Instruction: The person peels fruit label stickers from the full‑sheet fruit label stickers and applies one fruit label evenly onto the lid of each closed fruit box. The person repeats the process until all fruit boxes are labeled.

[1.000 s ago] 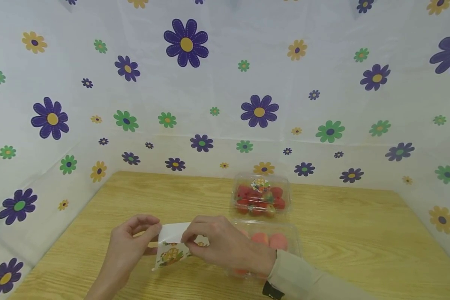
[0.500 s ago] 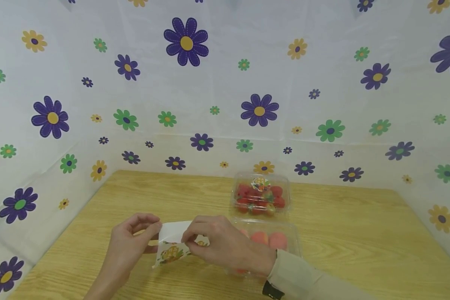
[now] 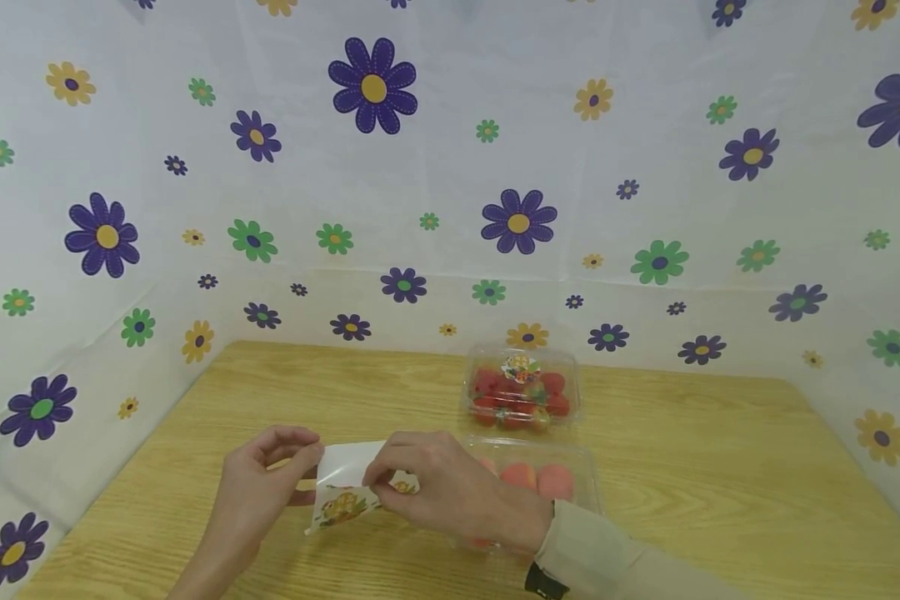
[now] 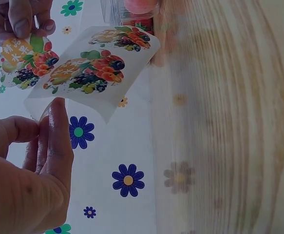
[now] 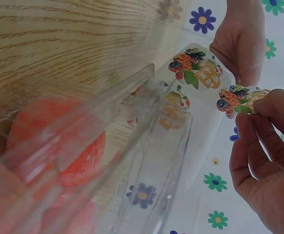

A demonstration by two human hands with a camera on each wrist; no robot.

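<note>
Head view: left hand [image 3: 258, 487] pinches the left edge of a white sticker sheet [image 3: 341, 487] above the wooden bench [image 3: 720, 467]. Right hand [image 3: 450, 492] pinches a fruit sticker [image 3: 403, 483] at the sheet's right side. Near clear box [image 3: 562, 479] holds peaches; far clear box [image 3: 521, 392] holds strawberries.

Left wrist view: thumb and fingers [image 4: 54, 141] pinch the sheet's [image 4: 95, 70] corner; two fruit stickers remain on it.

Right wrist view: fingertips [image 5: 258, 105] pinch the sticker [image 5: 239, 97], just beside the sheet [image 5: 193, 73].
</note>
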